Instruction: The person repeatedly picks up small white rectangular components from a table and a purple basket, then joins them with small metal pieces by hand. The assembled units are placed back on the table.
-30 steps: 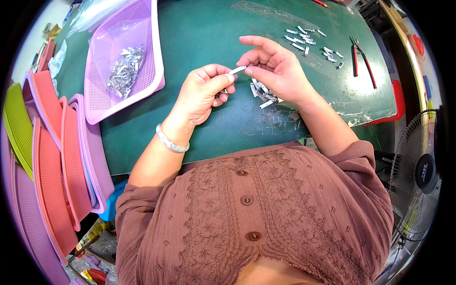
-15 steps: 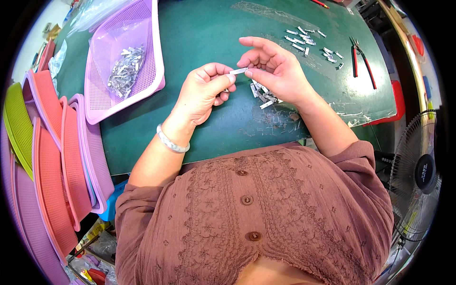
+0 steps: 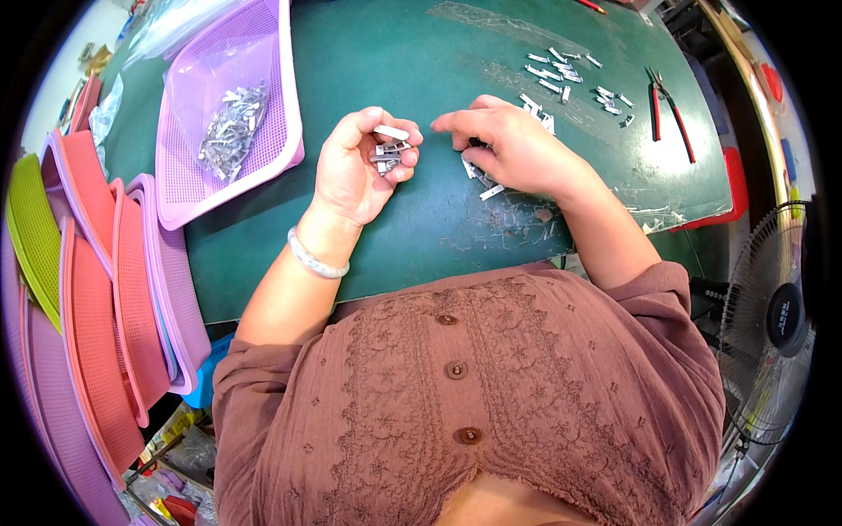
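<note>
My left hand [image 3: 355, 171] is curled, palm up, around several small silvery metal pieces [image 3: 386, 158]. One flat, pale strip [image 3: 391, 132] rests across its fingertips. To the right, my right hand [image 3: 517, 149] hovers palm down over a small pile of the same metal pieces [image 3: 484, 181]. Its index finger stretches out to the left and its thumb bends down at the pile, apart from that finger; nothing shows between them. The hand hides part of the pile, and more pieces [image 3: 537, 112] peek out past its knuckles.
A purple mesh basket [image 3: 175, 188] at the left holds a clear bag of metal pieces [image 3: 232, 131]. Loose pieces [image 3: 557, 70] and red-handled pliers [image 3: 668, 114] lie at the far right of the green table [image 3: 386, 53]. Stacked baskets [image 3: 96, 333] flank my left, a fan [image 3: 772, 324] my right.
My hands have parted: the strip pinched between them now lies in my left hand, which has turned up and opened to view. My right hand has turned down over the pile.
</note>
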A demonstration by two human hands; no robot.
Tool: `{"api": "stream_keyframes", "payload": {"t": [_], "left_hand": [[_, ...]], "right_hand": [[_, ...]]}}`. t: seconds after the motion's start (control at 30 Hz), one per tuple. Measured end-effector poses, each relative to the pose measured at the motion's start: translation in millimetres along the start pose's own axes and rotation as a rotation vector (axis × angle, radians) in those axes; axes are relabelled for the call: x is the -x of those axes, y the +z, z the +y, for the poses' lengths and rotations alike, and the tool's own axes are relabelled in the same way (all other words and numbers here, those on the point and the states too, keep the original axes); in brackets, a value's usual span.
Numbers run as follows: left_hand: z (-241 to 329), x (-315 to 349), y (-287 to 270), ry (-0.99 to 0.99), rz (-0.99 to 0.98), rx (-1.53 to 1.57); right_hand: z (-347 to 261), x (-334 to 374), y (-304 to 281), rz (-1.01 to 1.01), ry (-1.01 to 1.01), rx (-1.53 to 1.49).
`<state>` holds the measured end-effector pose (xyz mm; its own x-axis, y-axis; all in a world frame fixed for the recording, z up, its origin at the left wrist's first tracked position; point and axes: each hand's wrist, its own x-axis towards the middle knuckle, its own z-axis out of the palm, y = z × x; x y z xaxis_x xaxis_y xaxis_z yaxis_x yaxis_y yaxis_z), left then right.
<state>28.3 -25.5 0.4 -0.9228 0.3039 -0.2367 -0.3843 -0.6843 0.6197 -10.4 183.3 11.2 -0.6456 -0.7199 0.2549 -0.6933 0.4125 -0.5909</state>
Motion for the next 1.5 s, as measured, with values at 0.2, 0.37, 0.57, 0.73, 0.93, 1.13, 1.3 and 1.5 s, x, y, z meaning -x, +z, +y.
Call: {"api": "stream_keyframes", "payload": {"t": [0.2,0.37,0.57,0.73,0.93,1.13,1.3,1.5], "left_hand": [[-1,-2,-5,-0.03,0.011,0.021],[-2,1,7,-0.05,0.116,-0.206],[-7,4,19,-0.153,0.099,-0.512],[-14,4,20,-0.125,0.106,-0.564],[-11,3,16,-0.066,0.101,-0.556],[-10,3,12,-0.074,0.053,-0.491],[-8,2,10,-0.091,0.024,-0.418],[-6,2,12,-0.108,0.031,-0.382]], "right_hand": [[-3,-2,4,0.057,0.003,0.025],[-5,-2,4,0.181,0.07,-0.108],[-6,-2,6,0.268,0.135,-0.286],[-11,-3,7,0.284,0.143,-0.326],[-7,-1,6,0.219,0.214,-0.535],[-6,-2,4,0.186,0.233,-0.691],[-6,-2,6,0.22,0.232,-0.735],[-6,-2,6,0.231,0.225,-0.743]]}}
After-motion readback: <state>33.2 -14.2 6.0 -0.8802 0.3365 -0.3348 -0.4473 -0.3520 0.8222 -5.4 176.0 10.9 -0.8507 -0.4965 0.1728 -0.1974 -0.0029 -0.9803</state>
